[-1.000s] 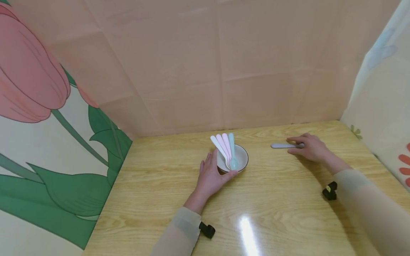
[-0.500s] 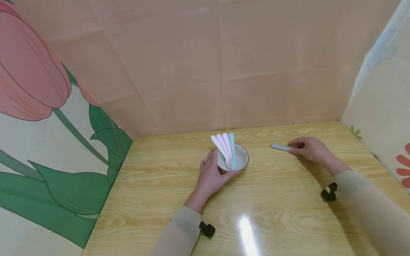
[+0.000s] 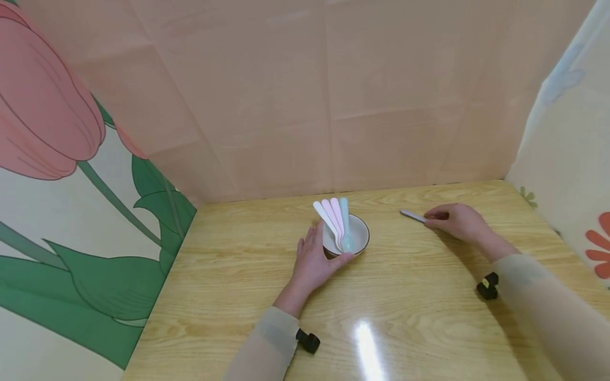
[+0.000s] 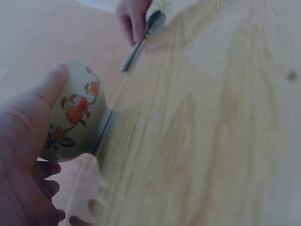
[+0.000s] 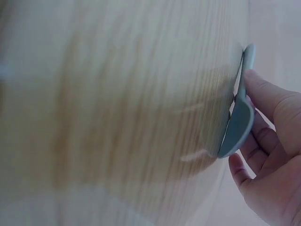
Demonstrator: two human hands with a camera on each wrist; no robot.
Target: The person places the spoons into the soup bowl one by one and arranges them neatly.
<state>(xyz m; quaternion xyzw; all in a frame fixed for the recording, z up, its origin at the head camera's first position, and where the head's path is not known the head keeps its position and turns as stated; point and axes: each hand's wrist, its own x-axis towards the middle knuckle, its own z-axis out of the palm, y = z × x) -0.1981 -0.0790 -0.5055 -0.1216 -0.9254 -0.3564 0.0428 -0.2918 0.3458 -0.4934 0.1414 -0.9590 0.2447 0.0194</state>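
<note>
My left hand (image 3: 315, 263) holds a small white bowl (image 3: 360, 235) with a dark rim, thumb on the near side and fingers round its left. Painted red berries decorate the outside of the bowl (image 4: 77, 113) in the left wrist view. Several spoons lean in it, handles up: a white one (image 3: 325, 216), pink ones (image 3: 337, 211) and a pale blue one (image 3: 345, 211). To the right, my right hand (image 3: 458, 220) pinches a grey-lavender spoon (image 3: 412, 215) by its handle. That spoon (image 5: 239, 125) is on edge close over the tabletop in the right wrist view.
The wood-grain table (image 3: 391, 291) meets a pink sheet (image 3: 267, 132) hung behind it. A tulip-printed panel (image 3: 95, 264) stands at the left, and a pale printed panel (image 3: 572, 174) at the right. Black cameras (image 3: 308, 341) hang at both wrists.
My right hand has closed from spread fingers to a pinch on the grey-lavender spoon, which has turned and tilted slightly. The left hand and bowl have stayed put.
</note>
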